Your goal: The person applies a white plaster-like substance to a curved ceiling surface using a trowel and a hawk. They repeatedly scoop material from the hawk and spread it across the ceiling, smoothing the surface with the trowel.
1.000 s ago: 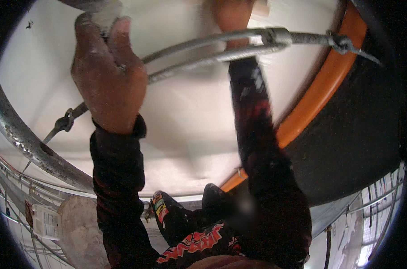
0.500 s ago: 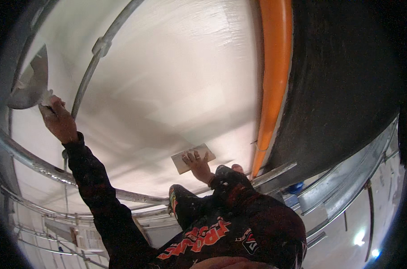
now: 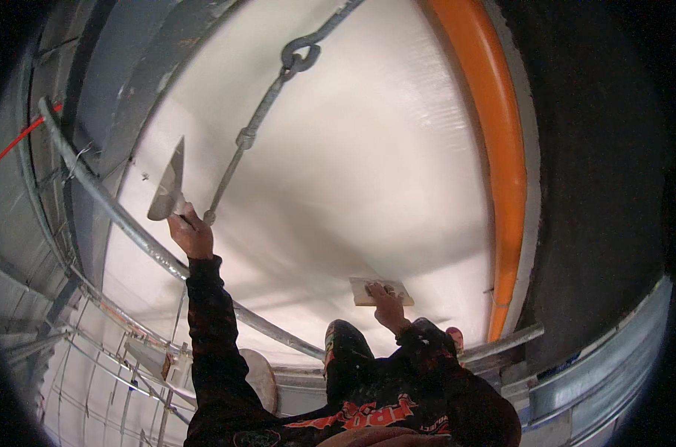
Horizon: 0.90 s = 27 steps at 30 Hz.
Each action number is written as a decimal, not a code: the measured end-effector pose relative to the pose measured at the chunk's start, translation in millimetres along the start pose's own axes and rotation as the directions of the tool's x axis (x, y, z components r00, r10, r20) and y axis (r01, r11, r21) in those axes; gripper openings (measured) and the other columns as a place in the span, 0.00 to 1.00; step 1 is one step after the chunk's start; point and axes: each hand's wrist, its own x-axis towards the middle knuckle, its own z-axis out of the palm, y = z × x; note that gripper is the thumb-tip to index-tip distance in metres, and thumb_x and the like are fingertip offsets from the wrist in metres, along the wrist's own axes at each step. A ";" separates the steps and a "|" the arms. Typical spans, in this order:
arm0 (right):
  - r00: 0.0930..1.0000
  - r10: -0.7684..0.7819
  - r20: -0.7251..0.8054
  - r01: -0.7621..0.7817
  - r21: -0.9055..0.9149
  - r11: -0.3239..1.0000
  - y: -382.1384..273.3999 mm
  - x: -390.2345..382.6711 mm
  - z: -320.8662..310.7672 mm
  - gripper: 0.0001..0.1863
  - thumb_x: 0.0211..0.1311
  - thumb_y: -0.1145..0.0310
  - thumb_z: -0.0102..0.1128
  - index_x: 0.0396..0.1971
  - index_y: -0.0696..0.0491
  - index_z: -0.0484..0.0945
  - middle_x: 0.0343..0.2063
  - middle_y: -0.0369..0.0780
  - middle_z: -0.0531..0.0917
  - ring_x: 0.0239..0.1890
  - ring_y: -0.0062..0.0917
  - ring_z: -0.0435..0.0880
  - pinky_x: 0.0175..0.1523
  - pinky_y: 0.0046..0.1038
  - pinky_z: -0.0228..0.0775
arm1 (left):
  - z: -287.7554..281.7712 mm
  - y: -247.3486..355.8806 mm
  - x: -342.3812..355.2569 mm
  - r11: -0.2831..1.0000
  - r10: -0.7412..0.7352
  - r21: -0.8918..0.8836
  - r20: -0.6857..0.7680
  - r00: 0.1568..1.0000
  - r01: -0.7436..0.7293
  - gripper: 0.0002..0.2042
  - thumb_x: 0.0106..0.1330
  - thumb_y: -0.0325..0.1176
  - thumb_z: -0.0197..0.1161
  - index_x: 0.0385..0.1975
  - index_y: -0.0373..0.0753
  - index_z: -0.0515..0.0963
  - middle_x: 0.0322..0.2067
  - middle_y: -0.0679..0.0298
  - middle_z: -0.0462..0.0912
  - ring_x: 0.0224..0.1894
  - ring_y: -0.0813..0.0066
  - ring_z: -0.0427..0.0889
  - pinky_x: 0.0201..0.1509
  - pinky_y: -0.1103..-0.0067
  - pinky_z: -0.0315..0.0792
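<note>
My left hand (image 3: 193, 235) is raised at the left and closed around the handle of a wide-bladed trowel (image 3: 168, 185). The metal blade tapers to a point and stands away from the hand, tilted upward. Lower and toward the middle, my right hand (image 3: 390, 307) grips a pale rectangular float (image 3: 362, 292) from my side. The float lies at or against the big smooth white surface (image 3: 338, 171); whether it touches I cannot tell. My fingers hide its handle.
An orange pipe (image 3: 508, 149) bends down along the right edge of the white surface, beside a dark wall (image 3: 598, 171). A metal rod with a hooked joint (image 3: 299, 56) hangs near my left hand. A scaffold tube (image 3: 129, 223) crosses behind my left forearm; more scaffolding stands lower left.
The view has swung, so the pipe and both hands sit further right in the picture. The trowel blade shows narrower. The rod's hooked joint has come into view. Both hands keep their tools.
</note>
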 end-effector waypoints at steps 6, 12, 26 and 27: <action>0.996 0.001 -0.088 0.020 0.236 0.971 1.5 -0.8 -30.6 0.26 0.47 0.82 0.51 0.51 0.51 0.71 0.49 0.44 0.78 0.51 0.46 0.76 0.50 0.47 0.69 | -63.8 -20.0 -66.4 0.959 -0.101 0.282 0.240 0.965 0.030 0.15 0.69 0.36 0.51 0.36 0.25 0.69 0.32 0.39 0.75 0.36 0.38 0.74 0.41 0.57 0.67; 0.997 0.056 -0.055 -0.032 0.374 0.927 15.2 -7.7 -40.4 0.27 0.48 0.83 0.48 0.52 0.53 0.73 0.48 0.50 0.79 0.49 0.48 0.77 0.54 0.45 0.68 | -93.6 -8.5 -100.8 0.986 -0.118 0.141 0.195 0.974 0.091 0.13 0.70 0.34 0.50 0.39 0.26 0.68 0.30 0.43 0.76 0.32 0.43 0.75 0.36 0.60 0.68; 0.990 -0.133 -0.044 0.140 0.256 0.956 29.0 -19.6 -32.0 0.27 0.56 0.79 0.47 0.59 0.52 0.69 0.54 0.51 0.74 0.48 0.49 0.78 0.52 0.43 0.72 | -145.5 -34.9 -137.9 0.927 -0.370 0.141 0.209 0.905 0.347 0.14 0.66 0.34 0.59 0.41 0.28 0.72 0.21 0.54 0.77 0.20 0.66 0.73 0.27 0.72 0.68; 0.993 -0.121 0.004 0.118 0.216 0.969 25.2 -21.9 -31.9 0.27 0.56 0.79 0.47 0.59 0.52 0.69 0.54 0.51 0.75 0.48 0.50 0.78 0.52 0.44 0.72 | -149.8 -51.6 -145.9 0.918 -0.393 0.155 0.210 0.895 0.366 0.14 0.66 0.35 0.60 0.40 0.29 0.72 0.20 0.56 0.77 0.20 0.68 0.73 0.26 0.73 0.67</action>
